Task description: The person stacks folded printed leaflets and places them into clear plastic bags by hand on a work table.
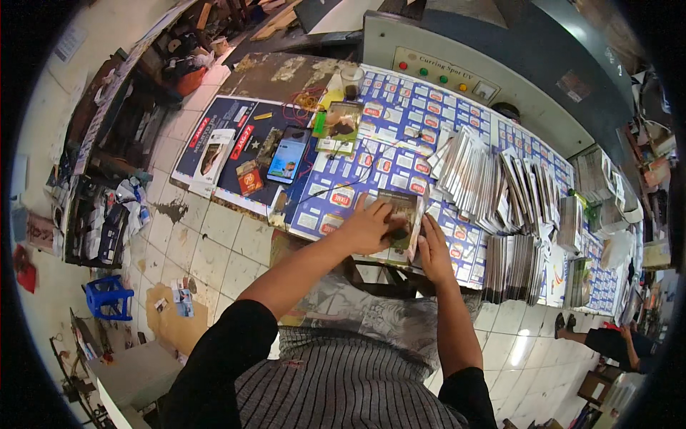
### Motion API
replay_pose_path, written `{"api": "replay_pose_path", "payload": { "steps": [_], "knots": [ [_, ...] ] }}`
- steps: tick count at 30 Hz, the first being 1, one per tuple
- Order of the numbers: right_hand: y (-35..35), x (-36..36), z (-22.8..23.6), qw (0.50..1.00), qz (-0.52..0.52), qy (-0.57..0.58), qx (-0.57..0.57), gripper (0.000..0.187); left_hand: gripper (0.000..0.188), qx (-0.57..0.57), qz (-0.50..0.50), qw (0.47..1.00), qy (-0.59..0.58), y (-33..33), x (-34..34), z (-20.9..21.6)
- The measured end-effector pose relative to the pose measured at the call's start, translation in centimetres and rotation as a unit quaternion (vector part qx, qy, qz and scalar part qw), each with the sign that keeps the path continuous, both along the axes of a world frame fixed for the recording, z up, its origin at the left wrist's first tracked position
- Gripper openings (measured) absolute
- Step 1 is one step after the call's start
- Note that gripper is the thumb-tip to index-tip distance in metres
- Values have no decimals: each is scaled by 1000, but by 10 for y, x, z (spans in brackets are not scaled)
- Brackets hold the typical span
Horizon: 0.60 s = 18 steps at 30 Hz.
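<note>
Left hand (370,227), half-spread, rests on dark rectangular printed-paper stack (407,214) near blue-papered bench's (314,214) front edge; right hand (436,250), loosely open, flanks it. Uneven pressure could skew it

Looks like a print or paper-finishing workshop, judging by packed rows of booklets (468,179), a long table (282,70) spread with repeat-patterned printed sheets (400,163), a grey machine (500,77) bearing 4 coloured buttons or lamps (424,71), and stained floor tiles (229,232).
</note>
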State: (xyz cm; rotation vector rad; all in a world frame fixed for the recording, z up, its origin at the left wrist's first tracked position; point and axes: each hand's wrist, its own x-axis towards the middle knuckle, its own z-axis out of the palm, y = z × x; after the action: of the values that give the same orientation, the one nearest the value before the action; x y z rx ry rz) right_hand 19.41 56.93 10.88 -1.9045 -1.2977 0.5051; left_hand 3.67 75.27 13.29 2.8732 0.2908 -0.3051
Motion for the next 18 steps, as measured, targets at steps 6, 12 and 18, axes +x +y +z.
{"api": "replay_pose_path", "payload": {
  "steps": [6, 12, 18],
  "knots": [
    [0, 16, 0, 994, -66, 67, 50, 42, 68, 0, -71, 987, -144, 4, 26, -28],
    [-22, 34, -2, 996, -63, 57, -22, 39, 81, -62, -100, 989, -89, -6, 66, 0],
    [-2, 10, -15, 999, 2, 23, 46, 44, 107, 9, -64, 996, -66, 5, 42, -26]
  ]
}}
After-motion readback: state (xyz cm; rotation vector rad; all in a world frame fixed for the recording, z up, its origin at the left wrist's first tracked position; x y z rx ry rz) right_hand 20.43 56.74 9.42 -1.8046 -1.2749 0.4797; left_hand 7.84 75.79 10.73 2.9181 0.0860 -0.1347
